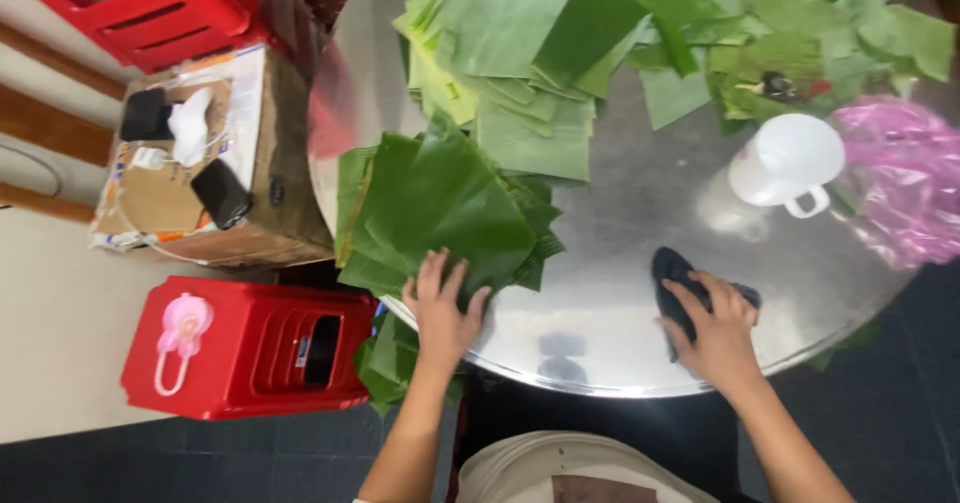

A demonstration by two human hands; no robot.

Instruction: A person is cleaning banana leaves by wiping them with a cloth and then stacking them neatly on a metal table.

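My left hand [443, 309] lies flat, fingers spread, on the near edge of a stack of dark green cut leaves [440, 203] at the left of a round metal table [620, 213]. My right hand [718, 331] presses a dark cloth [672, 275] onto the tabletop near the front edge. A larger heap of paler green leaf pieces [540, 53] covers the far side of the table.
A white cup [786, 161] stands right of centre, a pink plastic bag [900, 178] beyond it. Left of the table sit a cardboard box [200, 163] with small items, a red plastic stool [250, 348] and a red crate [140, 8]. More leaves [385, 363] hang under the table's edge.
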